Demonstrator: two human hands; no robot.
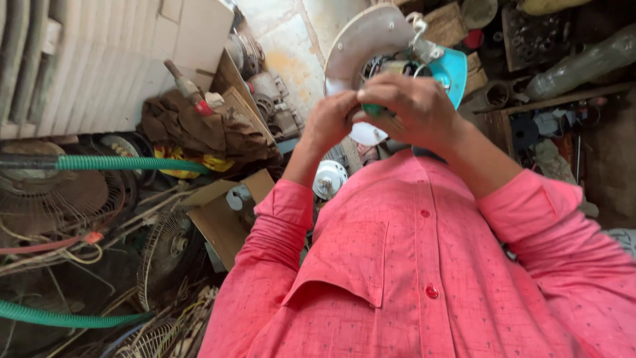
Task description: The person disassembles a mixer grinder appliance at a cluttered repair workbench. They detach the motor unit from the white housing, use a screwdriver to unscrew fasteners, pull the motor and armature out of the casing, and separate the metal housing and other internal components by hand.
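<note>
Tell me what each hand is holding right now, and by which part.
Both hands meet at the open middle of a white and teal fan body. The right hand pinches a small green part there; the left hand's grip is hidden.

We look down our pink shirt (411,265) at both hands raised together. Our left hand (329,121) and right hand (417,109) touch, fingers closed around a small green part (372,110) at the open middle of a fan body (371,40), a pale round disc with a teal housing (452,69) on its right side. Wires (381,65) show inside it. To the left lie a brown rag (199,129), green hoses (126,163), fan grilles (165,248) and a cardboard box (222,215). A plastic bottle (583,63) lies at upper right.
</note>
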